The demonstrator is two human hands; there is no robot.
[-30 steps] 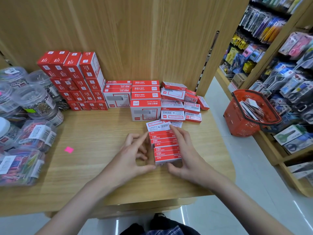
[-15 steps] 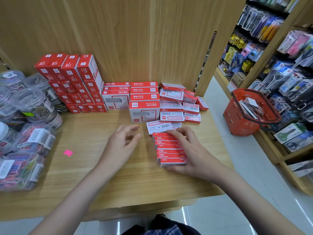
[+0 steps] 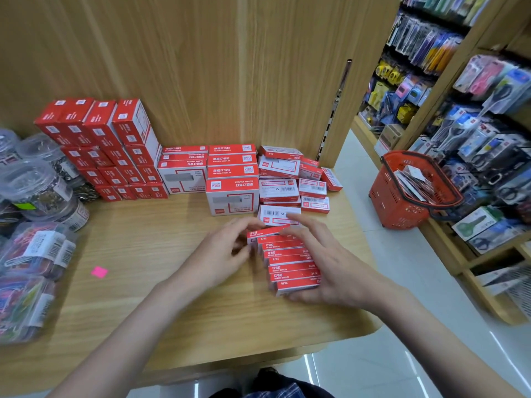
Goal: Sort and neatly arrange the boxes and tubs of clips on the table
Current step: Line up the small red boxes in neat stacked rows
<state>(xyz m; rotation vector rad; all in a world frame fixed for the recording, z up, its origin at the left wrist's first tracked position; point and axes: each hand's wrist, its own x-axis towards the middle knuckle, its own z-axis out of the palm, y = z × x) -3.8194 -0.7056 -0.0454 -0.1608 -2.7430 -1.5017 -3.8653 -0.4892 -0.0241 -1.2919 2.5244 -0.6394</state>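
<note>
A row of small red staple boxes (image 3: pixel 288 261) lies on the wooden table (image 3: pixel 143 282), front centre. My right hand (image 3: pixel 330 262) wraps its right side, thumb under the near end and fingers over the far end. With curled fingers, my left hand (image 3: pixel 222 251) holds the slightly tilted farthest box (image 3: pixel 265 232) at the row's left corner; motion blur hides the exact grip. Behind the row lie loose small boxes (image 3: pixel 290 186), larger red-and-white boxes (image 3: pixel 232 193) and a tall stack of red boxes (image 3: pixel 97 145). Clear tubs of clips (image 3: pixel 34 185) crowd the left edge.
A pink sticky note (image 3: pixel 99 272) lies on the table to the left of my hands. Wooden panels rise behind the table. On the floor to the right stands a red shopping basket (image 3: pixel 402 202), with stocked shelves (image 3: pixel 474 124) beyond it. The table's rounded right corner (image 3: pixel 373 326) is close to my right wrist.
My left hand left the row, lifted away to the left, then came back to the row's far left corner. My right hand stayed on the row, sliding it slightly right.
</note>
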